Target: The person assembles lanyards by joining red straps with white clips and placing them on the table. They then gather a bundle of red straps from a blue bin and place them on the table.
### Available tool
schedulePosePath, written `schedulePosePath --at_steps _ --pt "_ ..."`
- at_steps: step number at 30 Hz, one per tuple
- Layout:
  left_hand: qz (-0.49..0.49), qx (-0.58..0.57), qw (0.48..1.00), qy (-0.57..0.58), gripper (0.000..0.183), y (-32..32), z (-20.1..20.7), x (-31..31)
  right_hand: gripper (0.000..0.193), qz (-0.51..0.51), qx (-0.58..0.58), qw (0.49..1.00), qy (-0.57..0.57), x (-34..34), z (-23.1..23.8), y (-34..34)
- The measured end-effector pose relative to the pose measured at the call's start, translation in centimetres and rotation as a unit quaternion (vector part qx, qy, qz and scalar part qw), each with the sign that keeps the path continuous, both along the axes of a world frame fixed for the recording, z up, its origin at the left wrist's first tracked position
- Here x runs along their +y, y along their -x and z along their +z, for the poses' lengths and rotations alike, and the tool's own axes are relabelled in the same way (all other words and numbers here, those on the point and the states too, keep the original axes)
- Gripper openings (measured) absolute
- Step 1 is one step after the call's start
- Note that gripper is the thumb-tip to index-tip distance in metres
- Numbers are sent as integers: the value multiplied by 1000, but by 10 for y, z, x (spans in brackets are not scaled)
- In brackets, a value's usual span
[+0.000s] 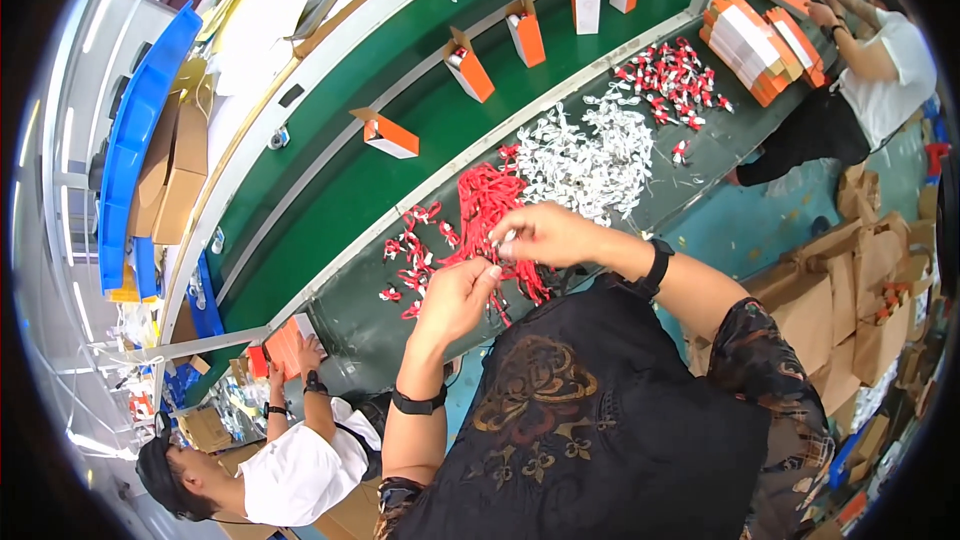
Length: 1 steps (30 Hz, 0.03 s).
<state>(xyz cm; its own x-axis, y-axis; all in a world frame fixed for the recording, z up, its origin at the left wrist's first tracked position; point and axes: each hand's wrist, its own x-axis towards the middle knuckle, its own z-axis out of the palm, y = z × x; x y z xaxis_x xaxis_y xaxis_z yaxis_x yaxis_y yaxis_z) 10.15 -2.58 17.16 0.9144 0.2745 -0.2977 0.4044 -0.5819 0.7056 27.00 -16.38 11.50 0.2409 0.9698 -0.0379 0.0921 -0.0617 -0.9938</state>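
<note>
My left hand [455, 298] is closed in a pinch above the near edge of the dark bench [352, 302]. What it pinches, if anything, is too small to make out. Close beside it, my right hand [552, 236] has its fingers curled together, with a small whitish bit at the fingertips that I cannot name. Beyond both hands lies a heap of red cords [487, 192], and some red strands hang below them. A large pile of white cord bundles [590, 155] adjoins the red heap. Small red-and-white bundles [408, 252] are scattered to the left of my hands.
A green conveyor [330, 195] carries a row of orange-and-white boxes [527, 38] past the bench. More red-and-white bundles [675, 80] and stacked flat boxes [745, 48] lie farther right. Co-workers stand at left [300, 470] and far right [890, 75]. Cartons [815, 305] fill the right floor.
</note>
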Motion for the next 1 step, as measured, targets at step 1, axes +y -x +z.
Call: schedulePosePath --at_steps 1 --pt "-22 3 1000 -11 29 -4 6 3 22 71 -36 996 49 2 11 -3"
